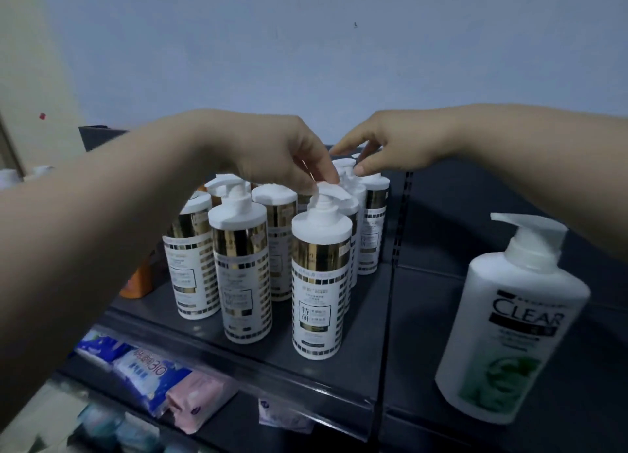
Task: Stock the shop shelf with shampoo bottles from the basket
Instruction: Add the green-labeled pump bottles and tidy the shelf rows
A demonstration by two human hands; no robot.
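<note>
Several white shampoo bottles with gold bands stand upright in rows on the dark shelf [339, 381]. My left hand [282, 153] reaches over them and pinches the pump head of the front right bottle [319, 282]. My right hand [384, 146] comes in from the right, its fingertips on the pump of a bottle in the back row [372, 225]. Another gold-banded bottle [243, 276] stands at the front left of the group. The basket is out of view.
A big white CLEAR pump bottle [509, 323] stands alone on the adjoining shelf section to the right. An orange bottle [137, 282] sits behind my left forearm. Blue and pink wrapped packs [170, 381] lie on the lower shelf. A pale wall backs the shelf.
</note>
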